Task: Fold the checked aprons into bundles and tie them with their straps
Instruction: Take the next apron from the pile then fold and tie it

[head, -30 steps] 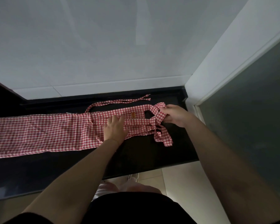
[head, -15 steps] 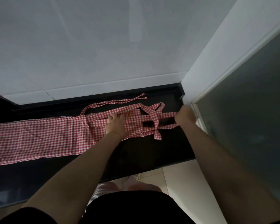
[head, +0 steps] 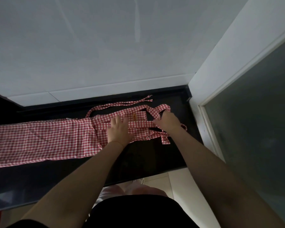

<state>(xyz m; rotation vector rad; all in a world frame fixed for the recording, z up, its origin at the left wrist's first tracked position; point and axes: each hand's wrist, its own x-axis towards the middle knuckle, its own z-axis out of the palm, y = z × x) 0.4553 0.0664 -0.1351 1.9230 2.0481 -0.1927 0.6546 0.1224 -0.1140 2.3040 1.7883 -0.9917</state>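
A red-and-white checked apron (head: 44, 142) lies folded into a long strip across the black counter (head: 154, 160), running from the left edge to the right end. My left hand (head: 118, 130) lies flat on the bib part, fingers straight, pressing the cloth down. My right hand (head: 168, 121) sits on the neck strap (head: 143, 124) at the bib's right end and pinches it where it is laid leftward over the bib. Two thin waist straps (head: 122, 104) trail along the back of the counter. A small orange label (head: 134, 117) shows on the bib.
A white wall (head: 105, 46) rises behind the counter. A white frame (head: 220, 76) and a dark glass panel (head: 261, 120) close off the right side. The counter's front edge drops to a pale tiled floor (head: 176, 183), near my legs.
My right hand drew the neck strap out to the right, then came back left and laid it over the bib. My left hand stayed pressed on the cloth.
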